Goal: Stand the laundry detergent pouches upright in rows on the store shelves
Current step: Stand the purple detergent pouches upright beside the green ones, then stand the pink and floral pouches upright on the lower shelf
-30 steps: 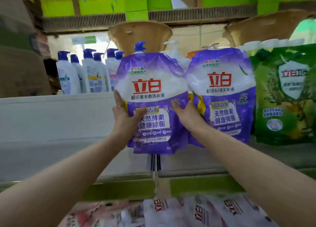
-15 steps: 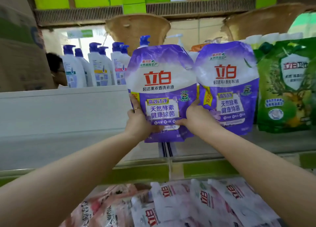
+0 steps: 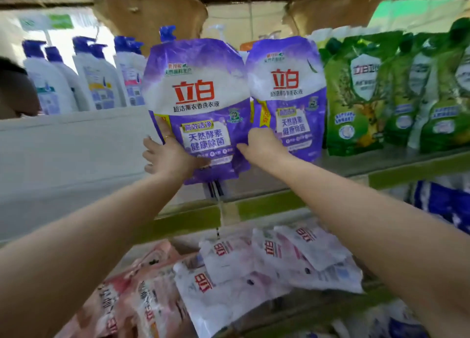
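Both hands grip one purple pouch (image 3: 201, 108) by its lower part: my left hand (image 3: 170, 157) on its left edge, right hand (image 3: 262, 146) on its right. Pouch upright, over shelf (image 3: 407, 167) front, touching second purple pouch (image 3: 290, 88) standing there.

A pouch (image 3: 201, 101) stands at the shelf's (image 3: 396, 171) front edge, touching a second pouch (image 3: 287, 93) on its right. Further right stand more pouches (image 3: 356, 96). Pump bottles (image 3: 84, 78) stand behind to the left. Below, pouches (image 3: 254, 269) lie flat.
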`<action>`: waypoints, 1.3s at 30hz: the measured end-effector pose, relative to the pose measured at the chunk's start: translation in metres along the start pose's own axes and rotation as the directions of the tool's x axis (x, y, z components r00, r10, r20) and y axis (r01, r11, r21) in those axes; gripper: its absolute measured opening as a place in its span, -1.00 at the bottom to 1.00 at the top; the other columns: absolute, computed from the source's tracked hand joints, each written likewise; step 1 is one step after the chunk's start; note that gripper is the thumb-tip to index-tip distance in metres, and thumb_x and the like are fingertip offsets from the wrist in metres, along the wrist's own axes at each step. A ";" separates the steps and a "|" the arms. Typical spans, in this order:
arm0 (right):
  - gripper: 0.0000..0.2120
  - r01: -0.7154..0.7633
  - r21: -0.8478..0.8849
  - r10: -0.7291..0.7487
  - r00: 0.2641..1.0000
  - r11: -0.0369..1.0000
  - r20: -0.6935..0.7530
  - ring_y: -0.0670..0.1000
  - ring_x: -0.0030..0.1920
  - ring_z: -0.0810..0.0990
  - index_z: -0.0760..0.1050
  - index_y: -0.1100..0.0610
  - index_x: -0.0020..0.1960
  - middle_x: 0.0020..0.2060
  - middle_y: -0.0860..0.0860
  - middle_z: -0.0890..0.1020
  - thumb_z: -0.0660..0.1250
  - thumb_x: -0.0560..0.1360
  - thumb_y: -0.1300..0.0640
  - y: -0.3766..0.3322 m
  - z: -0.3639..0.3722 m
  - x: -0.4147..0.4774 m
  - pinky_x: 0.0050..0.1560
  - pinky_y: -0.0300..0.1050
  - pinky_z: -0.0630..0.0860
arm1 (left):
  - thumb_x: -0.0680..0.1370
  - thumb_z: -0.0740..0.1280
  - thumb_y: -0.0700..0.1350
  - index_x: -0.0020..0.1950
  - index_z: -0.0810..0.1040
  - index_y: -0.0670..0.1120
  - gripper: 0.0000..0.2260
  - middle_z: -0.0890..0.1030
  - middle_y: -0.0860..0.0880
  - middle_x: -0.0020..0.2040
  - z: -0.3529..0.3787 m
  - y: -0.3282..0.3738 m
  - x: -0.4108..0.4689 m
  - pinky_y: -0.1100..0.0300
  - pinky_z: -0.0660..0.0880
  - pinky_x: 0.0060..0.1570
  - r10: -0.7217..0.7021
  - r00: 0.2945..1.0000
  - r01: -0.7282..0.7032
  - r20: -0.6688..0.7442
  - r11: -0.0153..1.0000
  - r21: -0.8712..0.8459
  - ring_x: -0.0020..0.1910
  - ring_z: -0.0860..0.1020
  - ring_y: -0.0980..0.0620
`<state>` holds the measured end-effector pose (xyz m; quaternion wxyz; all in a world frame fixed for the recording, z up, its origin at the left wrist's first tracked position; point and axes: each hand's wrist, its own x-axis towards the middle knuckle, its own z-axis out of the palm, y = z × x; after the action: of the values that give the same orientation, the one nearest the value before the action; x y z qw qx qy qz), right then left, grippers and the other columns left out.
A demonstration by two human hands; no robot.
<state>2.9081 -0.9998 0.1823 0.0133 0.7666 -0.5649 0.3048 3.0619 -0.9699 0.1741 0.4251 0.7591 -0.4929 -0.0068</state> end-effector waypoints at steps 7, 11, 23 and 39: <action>-0.78 0.140 0.125 -0.117 0.978 0.982 -0.172 0.25 0.06 0.54 0.50 0.30 -0.07 0.00 0.30 0.60 0.18 0.51 0.16 0.043 -0.043 -0.018 -0.10 -0.07 0.37 | 0.41 0.42 -0.08 0.44 0.26 -0.07 -0.36 0.15 -0.20 0.45 0.008 0.043 -0.064 -0.06 0.16 0.40 0.047 0.986 -0.060 -0.157 0.995 -0.081 0.41 0.18 -0.25; -0.73 0.217 0.122 -0.183 0.953 0.969 -0.240 0.23 0.14 0.53 0.53 0.22 0.10 0.07 0.25 0.61 0.17 0.54 0.10 0.083 -0.069 -0.041 0.08 0.01 0.43 | 0.44 0.39 -0.14 0.30 0.42 -0.10 -0.56 0.23 -0.20 0.39 0.039 0.075 -0.124 0.03 0.18 0.42 0.108 0.983 -0.123 -0.146 0.988 -0.097 0.40 0.21 -0.21; -0.78 0.252 0.363 -0.146 0.945 0.897 -0.293 0.27 -0.13 0.64 0.58 0.21 -0.07 -0.18 0.23 0.68 0.21 0.48 0.12 0.254 -0.105 -0.105 -0.10 0.17 0.56 | 0.40 0.35 -0.27 0.21 0.45 -0.17 -0.62 0.29 -0.21 0.25 0.149 0.164 -0.252 0.06 0.25 0.38 0.126 0.987 -0.097 0.104 0.964 -0.247 0.28 0.33 -0.20; -0.81 0.005 0.340 0.018 0.998 0.940 -0.063 0.22 -0.10 0.64 0.59 0.25 0.00 -0.11 0.22 0.69 0.22 0.53 0.23 0.415 -0.025 -0.112 -0.06 0.11 0.54 | 0.43 0.35 -0.27 0.27 0.43 -0.21 -0.60 0.37 -0.25 0.28 0.306 0.193 -0.267 0.02 0.39 0.27 0.042 0.908 0.082 0.418 0.959 -0.273 0.26 0.40 -0.23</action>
<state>2.5140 -1.0445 0.0146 -0.1018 0.7452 -0.5057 0.4226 2.6502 -0.9935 -0.0045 0.4138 0.6759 -0.5586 -0.2448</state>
